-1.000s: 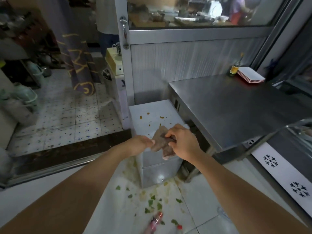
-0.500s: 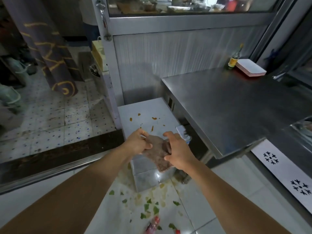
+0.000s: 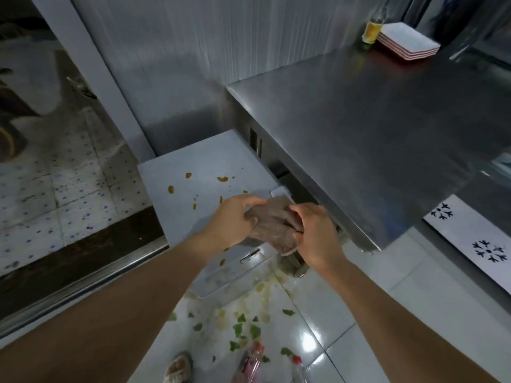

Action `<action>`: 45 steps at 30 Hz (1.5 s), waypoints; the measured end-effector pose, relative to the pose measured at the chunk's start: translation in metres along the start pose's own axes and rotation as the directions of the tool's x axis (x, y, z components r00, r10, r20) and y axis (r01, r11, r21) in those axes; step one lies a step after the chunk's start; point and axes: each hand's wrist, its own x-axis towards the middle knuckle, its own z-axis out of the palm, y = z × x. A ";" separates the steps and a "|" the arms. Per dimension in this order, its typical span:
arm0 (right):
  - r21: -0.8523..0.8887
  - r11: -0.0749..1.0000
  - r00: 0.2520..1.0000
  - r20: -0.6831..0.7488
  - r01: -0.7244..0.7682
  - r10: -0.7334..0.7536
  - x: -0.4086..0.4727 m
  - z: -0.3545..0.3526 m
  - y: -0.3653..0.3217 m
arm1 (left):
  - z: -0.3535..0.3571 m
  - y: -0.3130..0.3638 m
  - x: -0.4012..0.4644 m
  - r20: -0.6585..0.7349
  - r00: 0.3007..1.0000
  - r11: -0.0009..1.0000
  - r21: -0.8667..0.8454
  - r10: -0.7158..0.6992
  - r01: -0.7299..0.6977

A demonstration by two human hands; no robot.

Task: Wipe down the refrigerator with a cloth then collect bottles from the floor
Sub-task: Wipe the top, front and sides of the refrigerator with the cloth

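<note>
Patterned floor tiles (image 3: pixel 69 189) filled the nine o'clock side of my view, beyond a dark threshold strip (image 3: pixel 83 252). Toward the middle stood the small refrigerator (image 3: pixel 204 172), its white top spotted with orange smears (image 3: pixel 222 178) that nobody had wiped yet. Just above its near edge both hands met on the cloth (image 3: pixel 272 225), a crumpled brownish rag held clear of the top as far as I could tell. My left hand (image 3: pixel 235 219) curled its fingers round the rag's nine o'clock end, and my right hand (image 3: pixel 315 233) gripped the three o'clock end, so the rag was bunched between them. To the three o'clock side ran the steel surface (image 3: pixel 387 139), with a small bottle (image 3: pixel 372 29) and a stack of white trays (image 3: pixel 406 44) at its far one o'clock corner.

I judged the job barely begun: the rag was being readied, the smears remained, and the front of the refrigerator also showed drips. At six o'clock the white floor (image 3: pixel 345 294) was littered with green scraps (image 3: pixel 243 324), and two bottles (image 3: pixel 253 360) with red caps lay there uncollected, so the whole second half was left.
</note>
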 end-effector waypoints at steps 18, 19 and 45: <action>-0.456 0.879 0.982 0.176 0.140 -0.066 0.063 0.094 0.024 | -0.019 -0.093 0.054 0.117 0.990 0.828 0.545 0.080 -0.131; -0.472 0.873 0.985 0.168 0.121 -0.046 0.063 0.098 0.023 | -0.019 -0.095 0.054 0.113 0.991 0.837 0.535 0.067 -0.117; -0.258 0.960 0.993 0.082 0.109 -0.090 -0.002 0.167 -0.097 | -0.063 -0.158 -0.038 -0.072 0.997 0.917 0.399 0.043 -0.011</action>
